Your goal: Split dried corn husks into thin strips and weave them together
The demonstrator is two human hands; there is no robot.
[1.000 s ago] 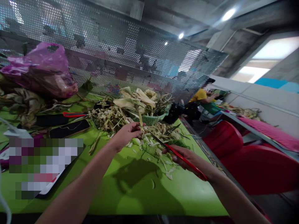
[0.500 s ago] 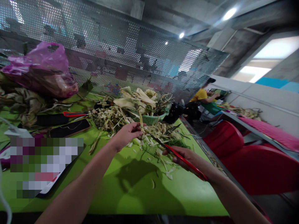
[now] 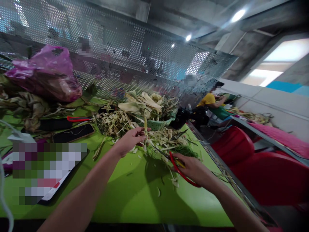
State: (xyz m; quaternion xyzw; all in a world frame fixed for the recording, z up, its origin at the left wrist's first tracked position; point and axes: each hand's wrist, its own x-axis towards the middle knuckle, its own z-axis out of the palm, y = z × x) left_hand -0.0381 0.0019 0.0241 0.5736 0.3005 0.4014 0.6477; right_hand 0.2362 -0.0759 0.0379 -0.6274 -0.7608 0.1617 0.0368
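My left hand point(image 3: 130, 140) pinches a thin pale leaf strip point(image 3: 145, 124) that stands upright above a heap of leaf trimmings point(image 3: 166, 141) on the green table point(image 3: 135, 196). My right hand point(image 3: 191, 169) is closed round the red handles of a pair of scissors point(image 3: 177, 167), whose dark blades point left toward the strip's base. A green basket point(image 3: 156, 123) piled with pale husks sits just behind the heap.
A dark phone point(image 3: 72, 133) and second red-handled scissors point(image 3: 77, 119) lie at the left. A purple plastic bag point(image 3: 45, 75) sits on dried leaves at far left. A perforated metal screen point(image 3: 120, 54) backs the table. Red seats point(image 3: 263, 167) stand right; a person in yellow point(image 3: 209, 100) works beyond.
My right hand has turned and drawn the scissors in closer to the strip, with the handles now curled under my fingers. My left hand holds almost still.
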